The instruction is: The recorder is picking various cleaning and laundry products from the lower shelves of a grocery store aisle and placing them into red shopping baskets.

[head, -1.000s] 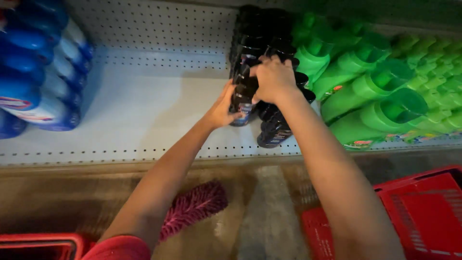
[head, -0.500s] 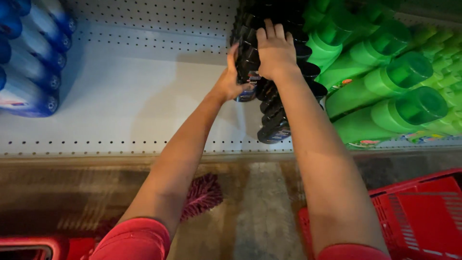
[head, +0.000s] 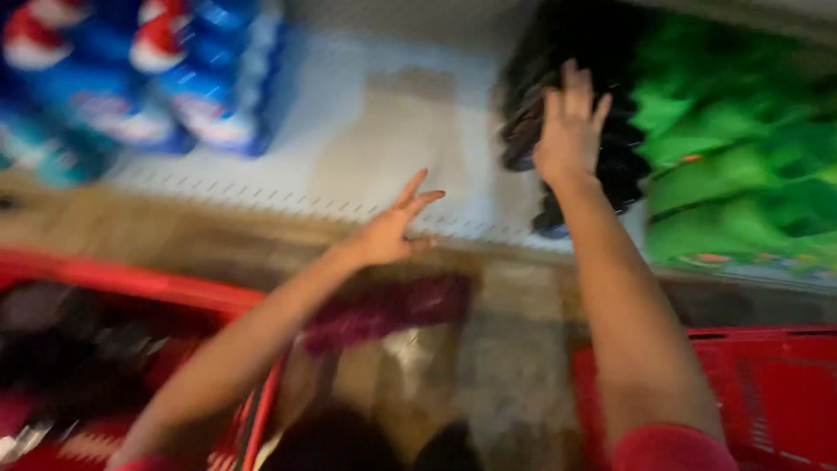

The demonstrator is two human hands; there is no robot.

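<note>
The view is blurred by motion. My right hand [head: 571, 126] lies flat, fingers together, on a stack of black bottles [head: 536, 131] lying on a white perforated shelf [head: 392, 166]. My left hand [head: 392, 228] hovers over the shelf's front edge with fingers spread and nothing in it. Green bottles [head: 732, 157] lie packed to the right of the black ones.
Blue bottles with white and red caps [head: 131, 87] fill the shelf's left end. A red basket [head: 767, 392] sits low at the right, another red basket [head: 113, 349] with dark items at the left. A magenta fuzzy slipper [head: 392, 310] is on the floor between them.
My left hand has come off the black bottles and swung back left toward the shelf's edge, fingers spread. The right hand stays on the stack. The camera has turned left and down.
</note>
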